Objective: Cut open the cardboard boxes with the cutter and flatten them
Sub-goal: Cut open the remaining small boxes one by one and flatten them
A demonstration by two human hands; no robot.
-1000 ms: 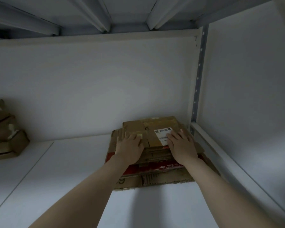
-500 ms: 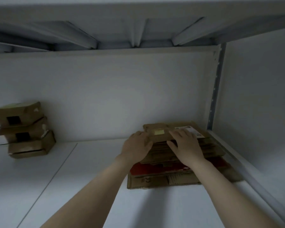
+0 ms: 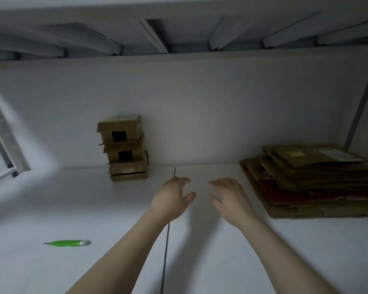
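1. The left hand [image 3: 170, 198] and the right hand [image 3: 229, 200] are held side by side above the white shelf [image 3: 94, 204], fingers relaxed, nothing grasped.
2. The green cutter [image 3: 67, 243] is laid on the shelf at the near left, well apart from both hands.
3. Three cardboard boxes [image 3: 125, 149] are stacked against the back wall.
4. A pile of flattened cardboard [image 3: 310, 179] is laid at the right, untouched.

three boxes [image 3: 124, 148] stacked at wall | flattened pile [image 3: 310, 179] far right | green cutter [image 3: 67, 243] lying left
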